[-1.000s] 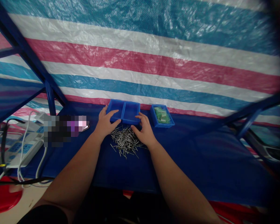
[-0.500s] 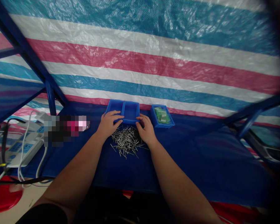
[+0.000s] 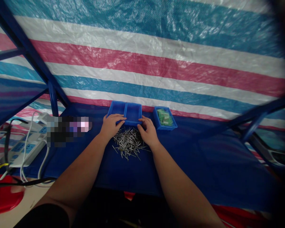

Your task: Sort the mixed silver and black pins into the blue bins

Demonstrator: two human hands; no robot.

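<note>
A blue two-compartment plastic tray (image 3: 134, 110) stands against the striped sheet, with nothing visible in either compartment. My left hand (image 3: 111, 126) grips its front-left edge, fingers laid over the rim and thumb below. At the front-right corner, my right hand (image 3: 148, 130) holds the same tray, fingers at the rim and thumb bent in. Just in front of the tray, between both hands, lies a loose pile of thin silvery metal pins or rivets (image 3: 129, 143); their exact kind is too small to tell.
Right of the tray stands a small blue bin (image 3: 166, 128) holding green-and-clear packets (image 3: 165, 117). White power strips (image 3: 26, 153) with cables lie at the left, beside a blurred-out object (image 3: 64, 131). Blue metal frame bars (image 3: 52, 98) rise at the table's left side.
The fingers of my left hand have come down slightly onto the tray's edge. My right thumb has shifted a little. The tray and the pile stay where they were.
</note>
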